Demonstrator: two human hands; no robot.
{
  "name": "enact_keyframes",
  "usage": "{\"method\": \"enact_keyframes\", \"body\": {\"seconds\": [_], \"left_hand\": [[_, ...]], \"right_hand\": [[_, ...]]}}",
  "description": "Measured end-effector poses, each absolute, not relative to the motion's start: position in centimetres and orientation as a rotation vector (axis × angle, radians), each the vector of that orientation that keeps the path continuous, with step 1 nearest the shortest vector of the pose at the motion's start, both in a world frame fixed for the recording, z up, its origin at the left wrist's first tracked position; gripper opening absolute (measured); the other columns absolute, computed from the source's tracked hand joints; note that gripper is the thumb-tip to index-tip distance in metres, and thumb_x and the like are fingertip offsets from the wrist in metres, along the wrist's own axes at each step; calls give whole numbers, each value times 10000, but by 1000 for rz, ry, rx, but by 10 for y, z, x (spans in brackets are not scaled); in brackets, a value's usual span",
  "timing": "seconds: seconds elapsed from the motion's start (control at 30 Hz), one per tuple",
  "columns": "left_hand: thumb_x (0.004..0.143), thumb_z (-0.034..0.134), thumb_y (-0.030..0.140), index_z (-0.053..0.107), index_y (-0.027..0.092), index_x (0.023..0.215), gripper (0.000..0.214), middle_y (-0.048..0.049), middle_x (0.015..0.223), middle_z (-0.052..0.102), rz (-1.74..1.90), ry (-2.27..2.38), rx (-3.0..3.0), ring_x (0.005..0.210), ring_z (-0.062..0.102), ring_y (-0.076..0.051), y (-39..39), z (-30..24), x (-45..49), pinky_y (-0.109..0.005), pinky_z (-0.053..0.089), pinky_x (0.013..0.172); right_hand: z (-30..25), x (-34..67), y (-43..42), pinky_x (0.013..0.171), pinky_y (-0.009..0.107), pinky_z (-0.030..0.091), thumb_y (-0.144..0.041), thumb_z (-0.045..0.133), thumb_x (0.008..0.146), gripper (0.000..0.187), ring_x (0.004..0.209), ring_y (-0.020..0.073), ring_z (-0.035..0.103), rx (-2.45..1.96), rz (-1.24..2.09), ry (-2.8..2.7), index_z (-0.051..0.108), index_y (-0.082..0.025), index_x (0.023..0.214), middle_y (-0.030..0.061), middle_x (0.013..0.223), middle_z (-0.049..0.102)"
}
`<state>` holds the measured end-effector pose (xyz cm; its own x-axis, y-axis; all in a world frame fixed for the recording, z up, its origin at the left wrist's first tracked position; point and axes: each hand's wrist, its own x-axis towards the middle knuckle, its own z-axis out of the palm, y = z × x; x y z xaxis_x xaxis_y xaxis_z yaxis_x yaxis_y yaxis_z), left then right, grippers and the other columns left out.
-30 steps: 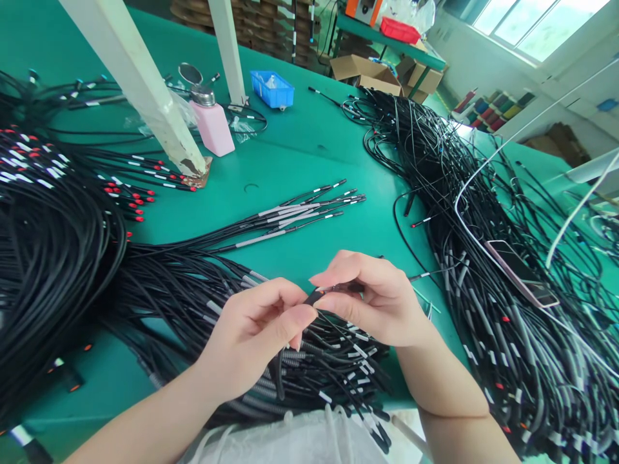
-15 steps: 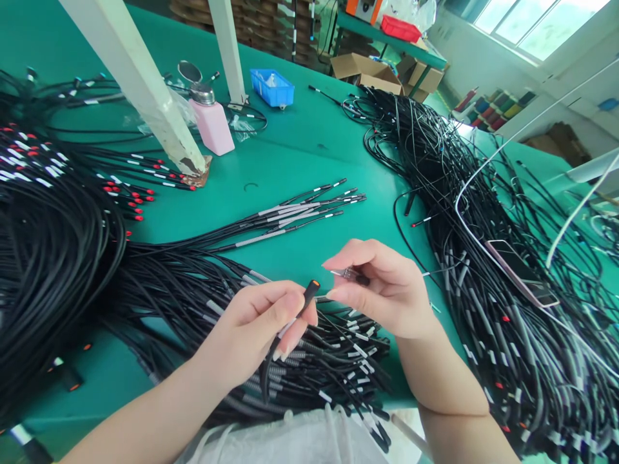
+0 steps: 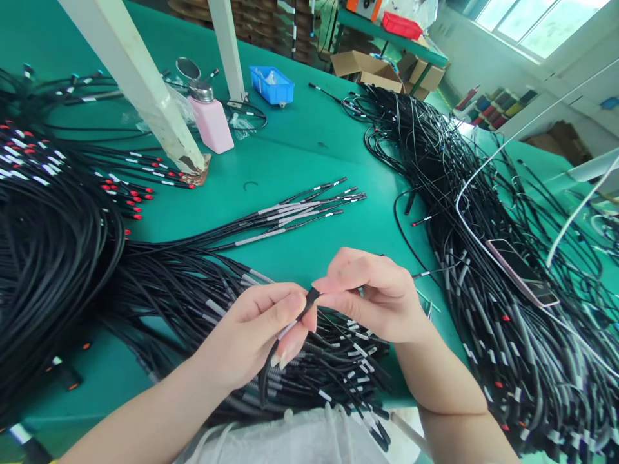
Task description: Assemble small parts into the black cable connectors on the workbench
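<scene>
My left hand [image 3: 271, 325] is closed around a black cable [image 3: 304, 314], with the thumb pressed along it near its end. The cable has a white label band below the thumb, and its lower part curves down under the hand. At the cable's end, the thumb and forefinger of my right hand [image 3: 370, 293] pinch together on the tip and cover it. The right hand's other fingers are curled, and whatever lies inside them is hidden. Under both hands spreads a bundle of black cables [image 3: 193, 293] with grey ribbed sleeves and white labels.
A thin group of cables [image 3: 290, 212] lies ahead on the green table [image 3: 309, 151]. Large cable heaps [image 3: 58, 258] [image 3: 464, 212] flank me; a phone [image 3: 522, 272] rests on the right one. Farther back are a pink bottle [image 3: 213, 125], white posts [image 3: 145, 84] and a blue bin [image 3: 272, 87].
My right hand has moved slightly left, and its thumb and forefinger have closed on the cable's tip. The orange end and the small clear-and-dark piece in that hand are now hidden.
</scene>
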<state>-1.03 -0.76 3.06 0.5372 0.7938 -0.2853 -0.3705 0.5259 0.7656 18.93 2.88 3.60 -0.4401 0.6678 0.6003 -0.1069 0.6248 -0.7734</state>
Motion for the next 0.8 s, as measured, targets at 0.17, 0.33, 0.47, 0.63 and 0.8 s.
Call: {"method": "enact_keyframes", "body": {"seconds": [0.17, 0.33, 0.47, 0.63, 0.8], "left_hand": [[806, 935, 514, 648, 183, 653, 464, 43, 466, 606, 848, 699, 667, 414, 446, -74, -7, 24, -12, -216, 308, 457], [724, 1003, 443, 599, 195, 633, 483, 52, 472, 634, 881, 731, 659, 433, 500, -83, -7, 24, -12, -200, 378, 470], [730, 1000, 393, 591, 195, 643, 463, 62, 495, 631, 891, 744, 665, 454, 524, -79, -8, 24, -12, -181, 404, 480], [797, 956, 310, 626, 194, 685, 367, 63, 552, 662, 911, 735, 682, 495, 562, -70, -11, 20, -15, -160, 451, 514], [811, 951, 307, 634, 198, 701, 353, 60, 588, 691, 945, 747, 703, 511, 591, -71, -14, 20, -16, -156, 472, 523]], "right_hand": [[42, 193, 26, 520, 242, 446, -250, 767, 1010, 133, 629, 105, 557, -666, 1063, -1781, 765, -225, 1140, 1, 862, 717], [42, 192, 23, 519, 235, 457, -284, 716, 1043, 136, 630, 103, 562, -697, 1083, -1842, 759, -211, 1150, 16, 874, 714], [42, 189, 21, 494, 222, 441, -273, 726, 1038, 125, 618, 99, 570, -664, 1048, -1877, 758, -205, 1138, 15, 857, 725], [45, 189, 21, 532, 230, 480, -218, 716, 1040, 83, 646, 109, 619, -667, 989, -1902, 758, -205, 1110, 24, 869, 771], [43, 188, 21, 558, 226, 493, -144, 748, 1004, 119, 661, 107, 630, -656, 997, -1881, 760, -203, 1106, 14, 868, 773]]}}
